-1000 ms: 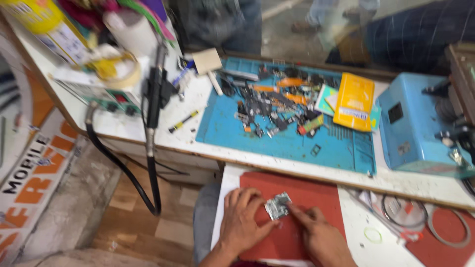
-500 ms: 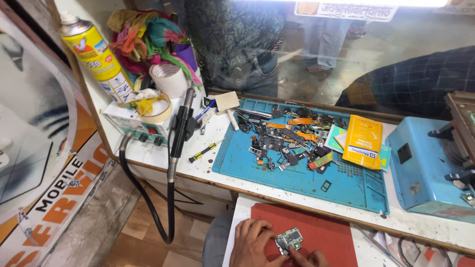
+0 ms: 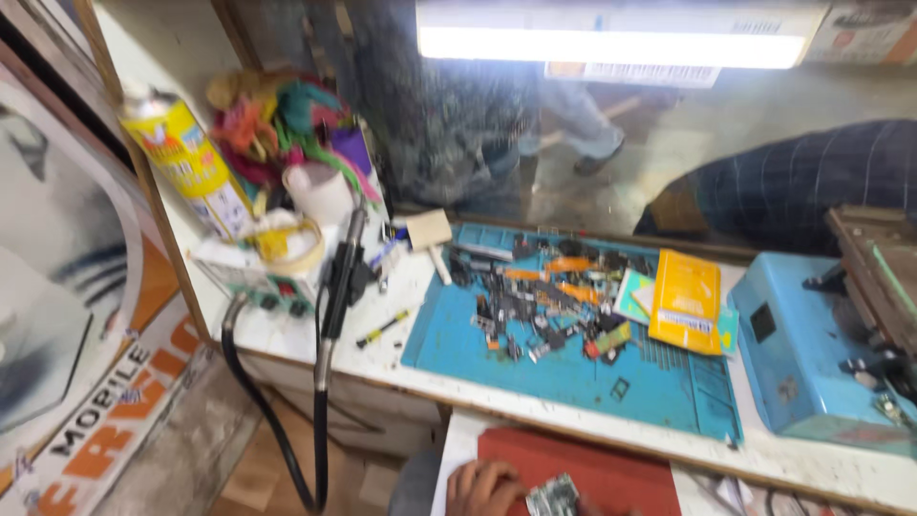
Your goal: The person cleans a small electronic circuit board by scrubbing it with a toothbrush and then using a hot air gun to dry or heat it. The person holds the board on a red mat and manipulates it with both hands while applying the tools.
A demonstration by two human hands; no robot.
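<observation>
View has tilted upward compared with one second ago: the work area has slid from the middle of the frame to the very bottom edge, and the rear of the tabletop and the glass front beyond it now fill most of the picture. The motion is the camera's; the bench items sit as they did.

Left hand: only knuckles and finger backs show, curled, resting on the red mat and touching the left edge of the small circuit board. It looks like a pinch on the board, but the fingertips are cut off, so I cannot confirm it.

Right hand: a second ago it lay on the mat to the right of the board; now it is below the frame, state cannot be told.

Board: on the red mat, bottom centre, same place relative to the left hand as before.

Judgement: work on the board is unchanged; only the gaze has lifted.

Behind: blue mat strewn with small parts, yellow packet, blue box-shaped unit, spray can, hot-air handpiece.
</observation>
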